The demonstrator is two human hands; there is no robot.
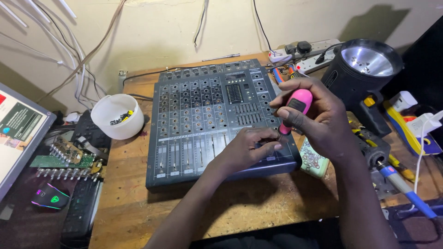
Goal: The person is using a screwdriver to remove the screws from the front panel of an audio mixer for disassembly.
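A dark grey audio mixer (203, 115) lies flat on the wooden bench, most of its knobs removed. My right hand (318, 120) grips a screwdriver with a pink handle (295, 108), held upright over the mixer's front right corner. My left hand (249, 150) rests on that corner of the panel, its fingertips pinched around the screwdriver's shaft near the tip. The tip itself is hidden by my fingers.
A white bowl (115, 116) with small parts stands left of the mixer. A green circuit board (67, 159), a keyboard and a mouse (50, 197) lie at far left. At right are a black lamp (364, 69), a power strip (307, 53), a soldering iron (406, 189) and hand tools.
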